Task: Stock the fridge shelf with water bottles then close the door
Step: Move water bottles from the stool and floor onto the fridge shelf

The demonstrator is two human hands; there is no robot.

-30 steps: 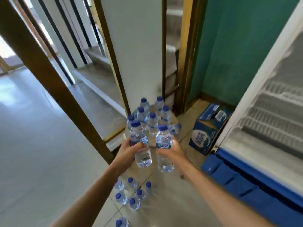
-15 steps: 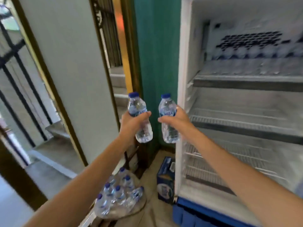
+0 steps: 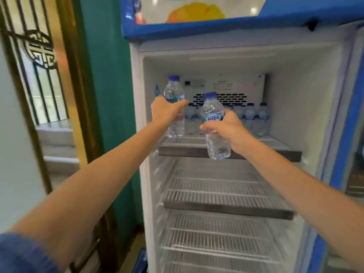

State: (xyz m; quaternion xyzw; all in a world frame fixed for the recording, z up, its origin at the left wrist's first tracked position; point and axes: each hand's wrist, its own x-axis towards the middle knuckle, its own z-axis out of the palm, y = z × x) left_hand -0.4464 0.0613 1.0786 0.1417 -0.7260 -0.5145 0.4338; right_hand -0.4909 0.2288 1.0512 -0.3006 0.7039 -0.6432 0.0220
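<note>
While both arms reach toward the open fridge [image 3: 295,95], each hand carries one water bottle upright, blue cap on top. The left hand [image 3: 167,113] has its fingers wrapped round the labelled middle of the left bottle [image 3: 174,89], whose base is over the left end of the top shelf [image 3: 256,152] (whether it touches the shelf I cannot tell). The right hand [image 3: 226,129] is clamped round the right bottle [image 3: 213,109] just under its AQUA label, holding it in front of the shelf's front edge. A row of bottles [image 3: 254,117] stands at the back of the top shelf. Two wire shelves [image 3: 226,194] lie below. The door [image 3: 352,115] stands open at the right, and a green wall [image 3: 106,95] is just beside the fridge on the left.
</note>
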